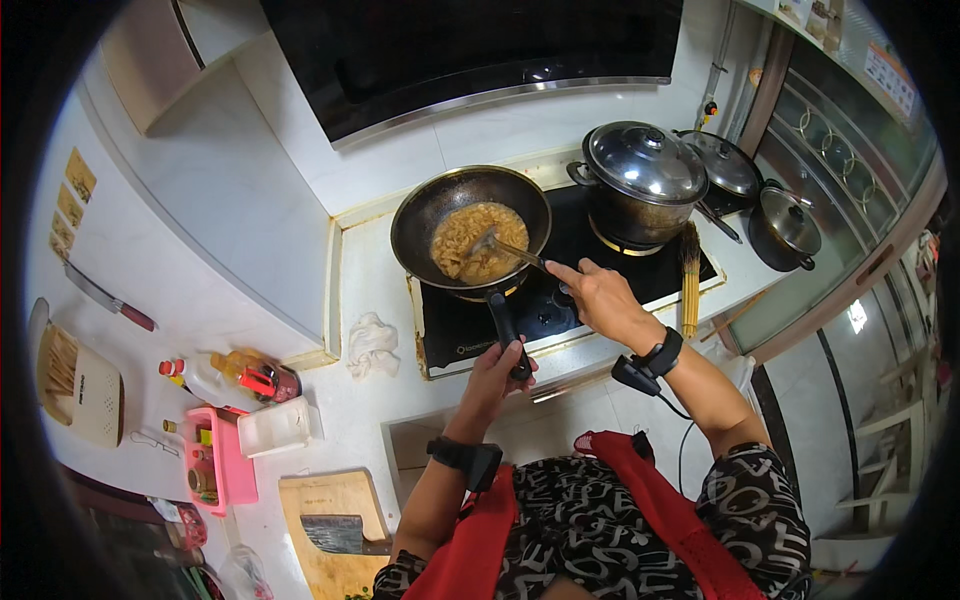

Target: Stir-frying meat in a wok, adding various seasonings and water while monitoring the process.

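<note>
A dark wok (412,225) stands on the left burner of the black gas hob (465,330), its handle pointing towards me. Inside it lies brownish chopped food (457,232) in liquid. My left hand (496,369) grips the end of the wok's black handle (502,322). In my right hand (604,300) is the handle of a metal spatula (517,251), with the index finger stretched along it. The spatula's blade rests in the food, partly covered by it.
A large lidded pot (645,187) occupies the right burner, with a lidded pan (724,165) and a small lidded pot (785,229) beyond. A bamboo brush (690,292) lies right. Left are a crumpled cloth (373,345), bottles, a pink basket (240,465) and a cleaver (330,532) on a cutting board (322,491).
</note>
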